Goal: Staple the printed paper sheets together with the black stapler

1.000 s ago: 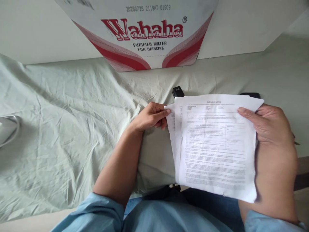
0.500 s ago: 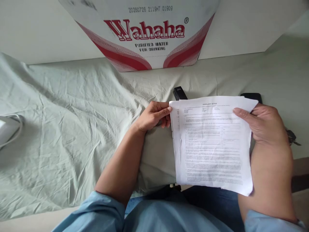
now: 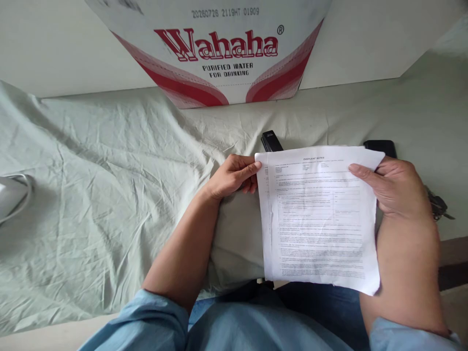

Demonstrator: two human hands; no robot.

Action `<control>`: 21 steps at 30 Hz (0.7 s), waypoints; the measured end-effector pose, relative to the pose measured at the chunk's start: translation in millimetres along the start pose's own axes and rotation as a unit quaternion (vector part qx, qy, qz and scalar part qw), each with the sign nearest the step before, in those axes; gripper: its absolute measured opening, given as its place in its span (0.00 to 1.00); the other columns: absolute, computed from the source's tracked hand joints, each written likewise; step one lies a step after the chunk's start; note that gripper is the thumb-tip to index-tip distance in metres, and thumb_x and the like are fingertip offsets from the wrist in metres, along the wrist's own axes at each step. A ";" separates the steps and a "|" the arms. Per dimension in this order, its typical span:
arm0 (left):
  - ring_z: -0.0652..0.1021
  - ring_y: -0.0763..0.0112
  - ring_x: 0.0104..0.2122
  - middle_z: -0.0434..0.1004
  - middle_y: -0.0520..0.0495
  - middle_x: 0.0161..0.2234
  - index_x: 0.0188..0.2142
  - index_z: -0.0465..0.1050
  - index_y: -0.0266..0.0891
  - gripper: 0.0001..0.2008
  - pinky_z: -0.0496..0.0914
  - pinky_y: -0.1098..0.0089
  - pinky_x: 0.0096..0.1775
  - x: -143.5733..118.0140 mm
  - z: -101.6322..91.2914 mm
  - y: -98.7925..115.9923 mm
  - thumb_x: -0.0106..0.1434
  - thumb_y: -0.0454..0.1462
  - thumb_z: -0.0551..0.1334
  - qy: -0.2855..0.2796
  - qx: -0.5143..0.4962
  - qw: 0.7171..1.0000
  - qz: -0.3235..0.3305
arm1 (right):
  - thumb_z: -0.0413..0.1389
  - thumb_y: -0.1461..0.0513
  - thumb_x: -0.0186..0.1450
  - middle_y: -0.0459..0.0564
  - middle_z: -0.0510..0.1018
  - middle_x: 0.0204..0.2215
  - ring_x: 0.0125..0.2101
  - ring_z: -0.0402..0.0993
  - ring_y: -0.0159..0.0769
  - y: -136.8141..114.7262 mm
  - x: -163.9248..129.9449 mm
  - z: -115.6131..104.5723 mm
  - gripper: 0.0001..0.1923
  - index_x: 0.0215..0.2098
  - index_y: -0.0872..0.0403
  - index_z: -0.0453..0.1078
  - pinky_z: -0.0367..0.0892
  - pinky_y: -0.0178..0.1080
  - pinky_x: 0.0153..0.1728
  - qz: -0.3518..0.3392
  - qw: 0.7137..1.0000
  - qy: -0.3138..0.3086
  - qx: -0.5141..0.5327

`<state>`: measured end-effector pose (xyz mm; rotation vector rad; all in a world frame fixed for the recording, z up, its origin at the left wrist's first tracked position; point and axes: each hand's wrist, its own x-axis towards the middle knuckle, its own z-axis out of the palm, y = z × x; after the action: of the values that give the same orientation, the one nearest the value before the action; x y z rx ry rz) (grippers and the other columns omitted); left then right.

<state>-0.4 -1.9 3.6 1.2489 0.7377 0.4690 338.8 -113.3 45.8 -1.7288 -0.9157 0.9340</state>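
The person holds a thin stack of white printed paper sheets (image 3: pixel 318 219) in both hands, just above the lap and over the near edge of the wrinkled pale green cloth (image 3: pixel 109 185) that covers the table. The left hand (image 3: pixel 230 176) pinches the upper left corner of the sheets, with the thumb on top and the other fingers curled under it. The right hand (image 3: pixel 398 187) grips the upper right edge, with the thumb lying flat on the printed side and the palm behind the paper. Both hands are closed on the stack.

The edges of the sheets look nearly even now, only the left side shows a small step between the layers. To square the stack well, it seems best to keep both grips light, so the sheets can slide against each other, and to tap the lower edge on a flat part of the cloth. A hard grip would probably bend the corners.

Behind the sheets, a black stapler (image 3: pixel 271 141) lies on the cloth, its end showing just beyond the top left corner of the paper. A black flat object (image 3: pixel 380 146), maybe a phone, is partly hidden behind the top right corner. Farther behind the sheets, a white and red cardboard box (image 3: pixel 219 53) with printed words on it stands against the wall. Far to the left of the sheets, a white object (image 3: pixel 10 195) is cut by the frame.
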 end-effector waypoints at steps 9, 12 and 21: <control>0.69 0.80 0.14 0.77 0.47 0.18 0.26 0.71 0.37 0.30 0.62 0.77 0.18 -1.6 0.6 0.4 0.68 0.60 0.71 0.003 0.022 1.000 0.002 | 0.80 0.56 0.50 0.42 0.88 0.32 0.29 0.79 0.32 6.8 8.1 2.5 0.16 0.34 0.48 0.86 0.76 0.36 0.32 -0.077 0.994 0.074 -0.002; 0.69 0.80 0.14 0.77 0.47 0.18 0.27 0.72 0.37 0.31 0.63 0.77 0.18 -1.8 0.6 0.5 0.68 0.61 0.71 -0.001 0.020 1.000 0.006 | 0.80 0.58 0.50 0.41 0.83 0.27 0.26 0.73 0.29 6.2 8.2 2.4 0.14 0.30 0.50 0.83 0.70 0.33 0.27 -0.109 0.989 0.097 -0.011; 0.71 0.80 0.14 0.77 0.48 0.19 0.26 0.70 0.37 0.31 0.64 0.78 0.18 -2.6 3.7 3.6 0.68 0.61 0.70 -0.005 0.024 1.000 0.012 | 0.78 0.57 0.54 0.42 0.81 0.25 0.26 0.72 0.31 3.1 3.4 4.7 0.12 0.28 0.49 0.81 0.67 0.36 0.26 -0.141 0.987 0.074 -0.028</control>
<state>0.8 -5.2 8.2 1.3043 0.7292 0.4660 336.7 -109.4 40.9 -1.6378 -1.0639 0.5921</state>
